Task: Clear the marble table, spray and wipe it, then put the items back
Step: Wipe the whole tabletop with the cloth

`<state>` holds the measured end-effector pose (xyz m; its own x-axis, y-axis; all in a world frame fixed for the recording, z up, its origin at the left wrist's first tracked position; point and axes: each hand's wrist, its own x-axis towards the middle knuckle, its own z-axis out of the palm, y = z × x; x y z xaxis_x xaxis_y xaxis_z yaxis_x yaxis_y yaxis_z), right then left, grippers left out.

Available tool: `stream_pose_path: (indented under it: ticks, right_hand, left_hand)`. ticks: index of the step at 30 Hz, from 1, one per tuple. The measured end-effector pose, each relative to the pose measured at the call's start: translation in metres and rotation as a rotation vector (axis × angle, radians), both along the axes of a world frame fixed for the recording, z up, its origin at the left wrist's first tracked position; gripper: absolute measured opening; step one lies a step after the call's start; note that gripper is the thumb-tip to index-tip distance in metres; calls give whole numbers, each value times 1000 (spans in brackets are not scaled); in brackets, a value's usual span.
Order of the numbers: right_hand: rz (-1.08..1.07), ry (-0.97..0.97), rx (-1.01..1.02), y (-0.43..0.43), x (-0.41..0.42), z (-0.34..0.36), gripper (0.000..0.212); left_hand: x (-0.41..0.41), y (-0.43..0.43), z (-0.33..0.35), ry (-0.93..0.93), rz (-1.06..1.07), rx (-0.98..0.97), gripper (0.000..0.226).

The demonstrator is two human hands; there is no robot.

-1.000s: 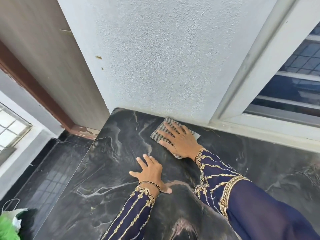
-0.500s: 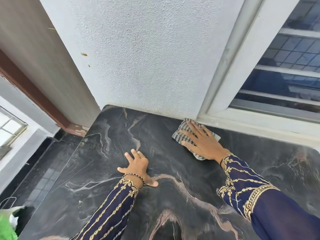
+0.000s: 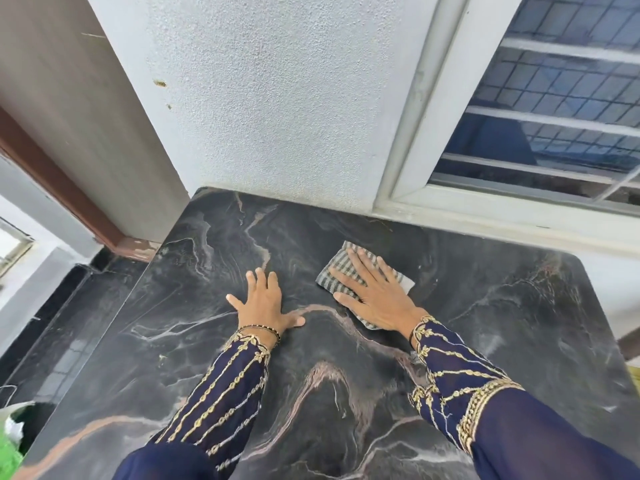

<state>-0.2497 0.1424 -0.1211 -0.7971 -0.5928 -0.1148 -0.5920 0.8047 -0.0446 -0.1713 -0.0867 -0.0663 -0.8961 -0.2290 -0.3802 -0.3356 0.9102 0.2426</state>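
**Operator:** Both hands are flat on the marble table [image 3: 502, 341]. My left hand [image 3: 264, 303] rests palm down with fingers spread, gripping nothing, in direct contact with the dark veined surface.

**Checker:** State of the right hand?

**Operator:** My right hand [image 3: 375, 294] lies palm down on the striped cloth [image 3: 341, 270], fingers extended and slightly apart, pressing the cloth against the stone. It is not closed around the cloth.

**Checker:** Cloth position?

**Operator:** On the tabletop, toward the far edge, near the window frame [image 3: 485, 216] and just beside my left hand. One pale corner protrudes past my little finger on the right.

**Checker:** Table position?

**Operator:** Its far edge meets the textured white wall [image 3: 277, 98]. A beaded bracelet [image 3: 259, 330] sits on my left wrist, above the embroidered navy sleeve [image 3: 221, 403].
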Motion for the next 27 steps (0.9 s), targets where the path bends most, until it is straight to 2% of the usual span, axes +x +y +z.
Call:
stream_pose_path:
  ticks: [4,7,12,19,27]
  right_hand:
    - [74,16,-69,-4,59,0,60]
    - [109,-2,-94,-4,110,-2,56]
    - [173,6,-105,-8,200,-3,55]
    - [263,-14,-84,-2,311,3,53]
    - [276,-75,-45,43,351,12,51]
  left_hand:
    - [55,13,-3,86,-54,-70,70]
    - [94,17,-1,86,-79,-29,54]
    - [152,18,8,78,-111,73,46]
    - [216,26,21,75,-193,114,44]
    - [228,52,38,79,-272,96,36]
